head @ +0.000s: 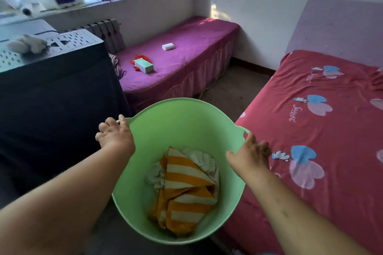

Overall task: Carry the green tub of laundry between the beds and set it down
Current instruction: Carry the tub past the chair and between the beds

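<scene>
The green tub [182, 122] is low in front of me, in the gap between the dark cabinet and the red bed. Inside it lie an orange-and-white striped towel [184, 190] and pale cloth. My left hand [115, 134] is at the tub's left handle with its fingers spread apart, the thumb against the rim. My right hand [249, 154] rests on the right rim just below the right handle. Its fingers are also spread, with the thumb on the inner side. Neither hand is curled around a handle.
A red bed [323, 130] with a heart print runs along the right. A purple bed [180, 54] at the back holds a green box [144, 65] and a white roll [167, 46]. A dark cabinet [53, 97] stands left, below a window. Brown floor [234, 89] lies between the beds.
</scene>
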